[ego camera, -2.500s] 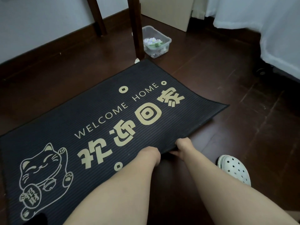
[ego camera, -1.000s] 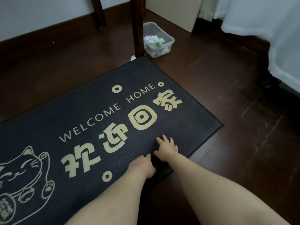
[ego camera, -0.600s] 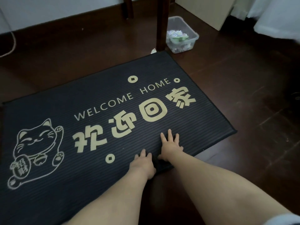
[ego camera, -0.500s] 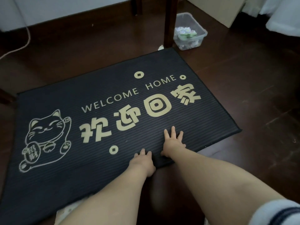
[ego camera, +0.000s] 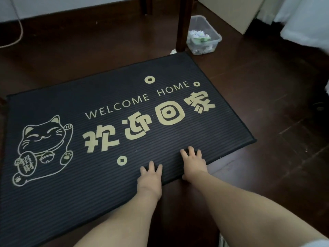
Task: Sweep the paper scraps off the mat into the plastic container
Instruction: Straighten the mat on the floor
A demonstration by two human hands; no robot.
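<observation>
Far left: a pale cable (ego camera: 18,24) runs down the wall to the dark wooden floor (ego camera: 267,175). The black ribbed mat (ego camera: 71,202) lies flat on the floor across the left and centre of the view. A gold waving cat (ego camera: 44,145) is printed at its left end, with "WELCOME HOME" and gold characters to the right of it.

Centre: the left hand (ego camera: 150,179) rests palm-down at the mat's near edge, grip spread, fingers straight on the ribs, holding nothing. Near it but apart, the right hand (ego camera: 193,164) lies the same way, slightly farther in, grip spread, fingers splayed on the mat.

Beyond the mat's far right corner: a dark furniture leg (ego camera: 183,24) stands on the floor. One small white scrap (ego camera: 173,51) lies at its foot; whether it touches the mat cannot be told. Right of the leg, the clear plastic container (ego camera: 204,22) sits on the floor, well apart from both hands, holding white and green paper scraps (ego camera: 197,35).

Far right: a beige panel (ego camera: 231,11) and white cloth (ego camera: 302,20).
</observation>
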